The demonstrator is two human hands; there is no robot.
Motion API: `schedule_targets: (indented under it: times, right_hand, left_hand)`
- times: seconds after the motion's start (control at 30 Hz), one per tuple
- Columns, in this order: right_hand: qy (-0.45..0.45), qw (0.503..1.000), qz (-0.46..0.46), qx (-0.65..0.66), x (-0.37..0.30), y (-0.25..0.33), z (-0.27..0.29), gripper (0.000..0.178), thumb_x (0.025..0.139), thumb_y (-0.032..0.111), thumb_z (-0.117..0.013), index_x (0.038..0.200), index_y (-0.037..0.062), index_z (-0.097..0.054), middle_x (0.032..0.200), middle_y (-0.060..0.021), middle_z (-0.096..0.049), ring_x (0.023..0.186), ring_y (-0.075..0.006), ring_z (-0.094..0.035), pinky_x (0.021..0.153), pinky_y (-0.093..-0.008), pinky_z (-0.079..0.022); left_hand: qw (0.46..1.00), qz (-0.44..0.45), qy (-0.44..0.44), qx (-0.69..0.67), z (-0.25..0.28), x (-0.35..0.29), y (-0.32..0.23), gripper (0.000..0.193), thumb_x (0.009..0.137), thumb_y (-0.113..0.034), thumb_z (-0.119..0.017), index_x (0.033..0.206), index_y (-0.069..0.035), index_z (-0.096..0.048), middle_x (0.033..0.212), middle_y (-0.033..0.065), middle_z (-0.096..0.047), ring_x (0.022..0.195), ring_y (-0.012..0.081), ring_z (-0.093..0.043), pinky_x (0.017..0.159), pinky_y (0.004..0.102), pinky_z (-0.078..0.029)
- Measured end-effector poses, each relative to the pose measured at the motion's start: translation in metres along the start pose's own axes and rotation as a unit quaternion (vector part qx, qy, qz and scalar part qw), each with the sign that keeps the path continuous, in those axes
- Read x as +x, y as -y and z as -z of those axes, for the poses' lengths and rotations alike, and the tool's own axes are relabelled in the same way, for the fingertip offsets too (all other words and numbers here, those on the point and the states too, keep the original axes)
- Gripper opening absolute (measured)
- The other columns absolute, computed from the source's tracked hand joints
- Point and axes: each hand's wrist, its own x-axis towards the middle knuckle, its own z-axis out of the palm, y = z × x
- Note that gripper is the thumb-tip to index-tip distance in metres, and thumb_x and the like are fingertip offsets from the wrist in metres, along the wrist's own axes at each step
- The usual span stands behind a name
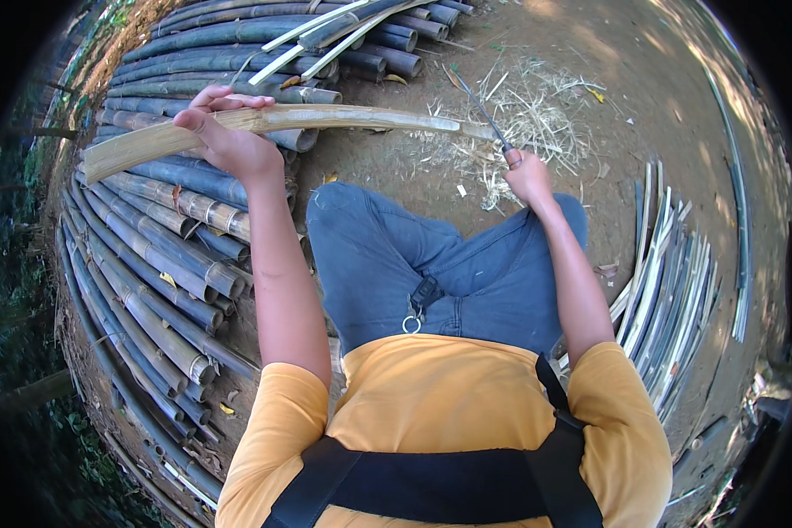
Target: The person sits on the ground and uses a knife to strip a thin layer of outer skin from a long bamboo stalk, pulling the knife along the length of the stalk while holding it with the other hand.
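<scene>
A long split bamboo piece (326,118), pale on its inner face, lies across in front of me. My left hand (229,141) holds it near its wide left end, thumb on the near side and fingers reaching over the far side. My right hand (530,179) is wrapped round the handle of a knife (484,110). Its thin dark blade points away and to the left, crossing by the narrow right end of the bamboo piece. Whether the blade touches the bamboo I cannot tell.
Stacked bamboo poles (158,290) fill the left side and reach to the far left. Split bamboo strips (312,40) lie on top of them. Pale shavings (537,114) cover the dirt ground ahead. Another bundle of strips (664,290) lies at my right.
</scene>
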Motion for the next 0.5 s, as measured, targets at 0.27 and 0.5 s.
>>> schedule_targets:
  times: [0.27,0.5]
  right_hand:
    - [0.048,0.952,-0.101,0.286,-0.015,-0.035,-0.015,0.013,0.078,0.005,-0.065,0.079,0.0055,-0.053,0.063,-0.0035,-0.053,0.051,-0.0132,-0.053,0.045,-0.0336,-0.042]
    - [-0.036,0.894,-0.118,0.430,-0.024,-0.048,-0.011,0.015,0.078,0.007,-0.068,0.081,0.0052,-0.054,0.065,-0.0035,-0.056,0.049,-0.0149,-0.054,0.044,-0.0336,-0.044]
  left_hand:
    - [0.989,0.001,-0.145,0.011,-0.037,-0.001,-0.017,0.061,0.092,-0.063,-0.058,0.094,-0.003,-0.044,0.076,0.0109,-0.054,0.059,0.0248,-0.064,0.061,0.0402,-0.060]
    - [0.991,0.002,-0.135,-0.021,-0.087,0.007,-0.028,0.047,0.097,-0.045,-0.059,0.074,-0.006,-0.049,0.069,0.0077,-0.051,0.058,0.0230,-0.058,0.059,0.0382,-0.054]
